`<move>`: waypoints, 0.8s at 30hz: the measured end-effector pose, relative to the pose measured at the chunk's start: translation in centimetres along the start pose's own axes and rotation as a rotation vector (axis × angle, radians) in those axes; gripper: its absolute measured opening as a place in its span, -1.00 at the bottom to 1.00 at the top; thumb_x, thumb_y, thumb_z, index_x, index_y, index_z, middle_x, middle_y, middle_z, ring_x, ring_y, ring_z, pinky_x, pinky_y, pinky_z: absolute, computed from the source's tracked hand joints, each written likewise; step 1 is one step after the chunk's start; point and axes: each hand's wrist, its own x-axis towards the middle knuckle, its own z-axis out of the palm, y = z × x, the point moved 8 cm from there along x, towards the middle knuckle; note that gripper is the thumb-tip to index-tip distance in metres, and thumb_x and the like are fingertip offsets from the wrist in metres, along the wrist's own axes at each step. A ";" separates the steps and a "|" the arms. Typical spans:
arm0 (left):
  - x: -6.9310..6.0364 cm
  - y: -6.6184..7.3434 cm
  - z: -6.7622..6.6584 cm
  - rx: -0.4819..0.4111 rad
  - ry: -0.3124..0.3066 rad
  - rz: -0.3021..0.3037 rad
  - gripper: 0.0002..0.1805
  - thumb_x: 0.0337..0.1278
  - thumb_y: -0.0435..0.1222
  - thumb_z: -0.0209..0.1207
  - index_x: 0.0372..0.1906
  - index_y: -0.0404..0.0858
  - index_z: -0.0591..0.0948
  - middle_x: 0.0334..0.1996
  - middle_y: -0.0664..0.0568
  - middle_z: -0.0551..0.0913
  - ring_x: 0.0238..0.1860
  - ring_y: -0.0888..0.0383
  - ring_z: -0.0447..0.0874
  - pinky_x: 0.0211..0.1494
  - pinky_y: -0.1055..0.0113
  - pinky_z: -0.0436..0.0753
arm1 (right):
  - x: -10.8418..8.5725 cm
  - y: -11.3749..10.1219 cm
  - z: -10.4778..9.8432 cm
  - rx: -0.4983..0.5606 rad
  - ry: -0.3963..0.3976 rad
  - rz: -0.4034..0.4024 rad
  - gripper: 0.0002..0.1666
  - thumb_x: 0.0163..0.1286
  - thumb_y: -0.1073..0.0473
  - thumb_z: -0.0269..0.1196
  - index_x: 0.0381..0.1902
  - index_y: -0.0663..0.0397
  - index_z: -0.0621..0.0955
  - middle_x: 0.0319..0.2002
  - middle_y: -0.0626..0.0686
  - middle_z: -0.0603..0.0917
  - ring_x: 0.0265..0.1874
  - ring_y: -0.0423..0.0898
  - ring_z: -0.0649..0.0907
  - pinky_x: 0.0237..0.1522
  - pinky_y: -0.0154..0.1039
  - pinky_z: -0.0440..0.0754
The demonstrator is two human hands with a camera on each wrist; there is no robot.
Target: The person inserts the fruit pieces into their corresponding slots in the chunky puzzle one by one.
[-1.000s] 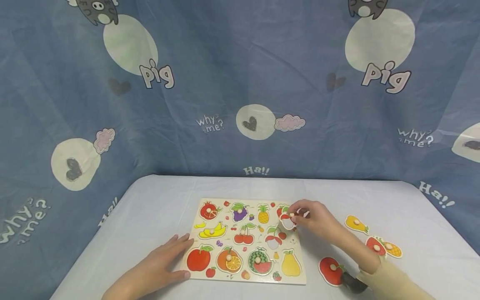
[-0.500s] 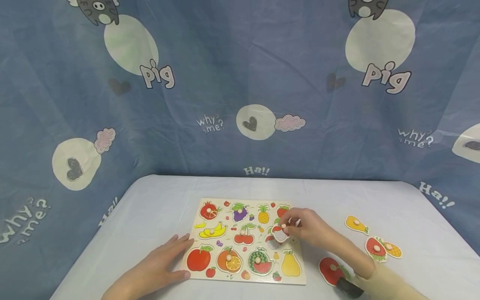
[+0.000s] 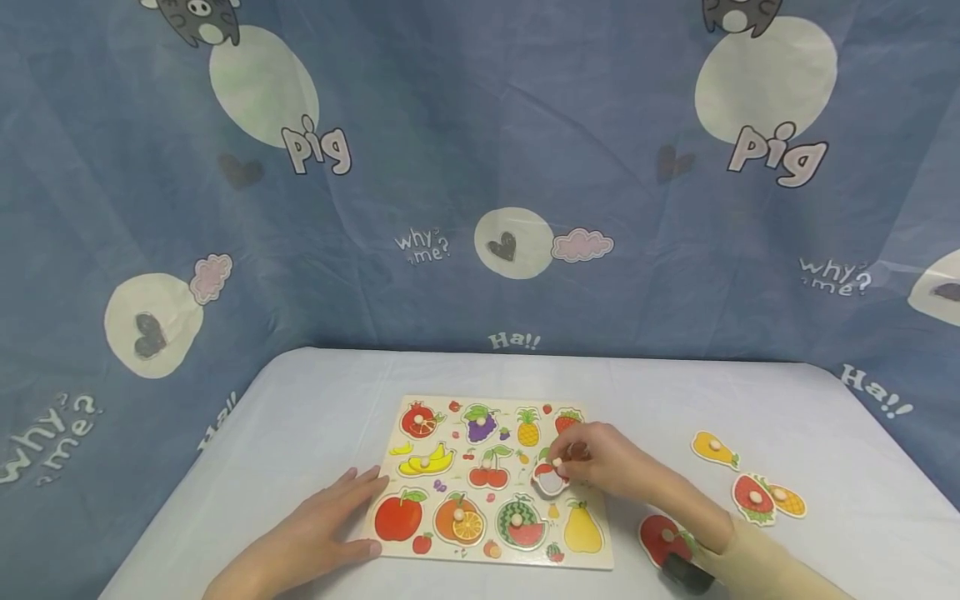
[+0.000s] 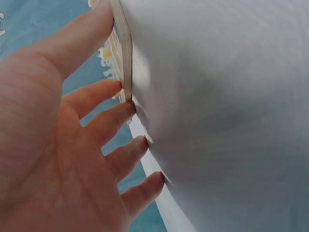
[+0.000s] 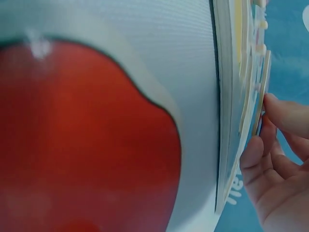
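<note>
A wooden fruit puzzle board [image 3: 592, 564] lies on the white table. At the board's left edge rests my left hand [image 3: 315, 525], fingers extended; in the left wrist view its fingertips [image 4: 126, 107] meet the board's side [image 4: 127, 58] and the tablecloth. My right hand [image 3: 611, 462] pinches a red-and-white lychee puzzle piece [image 3: 551, 482] by its knob, low over the board's right side. Seen edge-on in the right wrist view, that piece [image 5: 265, 72] is tilted near the thumb. Its picture on the board is covered. Pieces with knobs sit in several spots, among them the watermelon [image 3: 517, 533].
Right of the board lie loose pieces: a yellow-orange one [image 3: 708, 447], a strawberry [image 3: 752, 498] overlapping a pineapple-patterned one [image 3: 791, 502], and a red one [image 3: 660, 537] partly behind the black wrist camera [image 3: 686, 575]. A blue printed curtain [image 3: 450, 308] hangs behind the table.
My right hand has carried the lychee piece left and toward me, from near the strawberry spot to over the lychee picture. The left hand has stayed in place.
</note>
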 end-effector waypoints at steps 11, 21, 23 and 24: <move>0.0 0.1 0.0 -0.007 0.003 0.016 -0.07 -0.21 0.12 0.47 0.40 0.01 0.43 0.44 0.08 0.32 0.48 -0.12 0.10 0.32 -0.32 0.25 | 0.4 0.0 0.8 -0.026 -0.047 -0.004 -0.81 0.28 0.32 0.37 -0.21 -0.08 0.73 -0.28 -0.19 0.69 -0.37 -0.22 0.55 -0.29 -0.31 0.58; 0.1 0.2 0.0 -0.001 0.002 0.008 -0.08 -0.21 0.09 0.48 0.39 -0.01 0.44 0.43 0.06 0.33 0.48 -0.12 0.09 0.33 -0.32 0.23 | 0.7 0.3 1.0 -0.064 -0.056 0.021 -0.80 0.26 0.34 0.36 -0.22 -0.07 0.73 -0.31 -0.18 0.68 -0.41 -0.19 0.51 -0.35 -0.31 0.53; 0.1 0.2 0.0 -0.002 0.002 0.011 -0.08 -0.21 0.09 0.48 0.38 -0.01 0.45 0.43 0.05 0.33 0.48 -0.13 0.09 0.33 -0.33 0.22 | 0.8 0.4 1.1 -0.067 -0.059 0.021 -0.81 0.27 0.33 0.36 -0.23 -0.08 0.72 -0.29 -0.20 0.67 -0.39 -0.19 0.51 -0.34 -0.31 0.54; 0.1 0.2 0.0 -0.004 0.002 0.015 -0.08 -0.21 0.09 0.48 0.38 -0.01 0.45 0.43 0.05 0.33 0.48 -0.13 0.09 0.33 -0.32 0.22 | 0.8 0.4 1.1 -0.068 -0.060 0.020 -0.81 0.27 0.33 0.36 -0.23 -0.09 0.72 -0.28 -0.20 0.67 -0.38 -0.19 0.51 -0.32 -0.31 0.54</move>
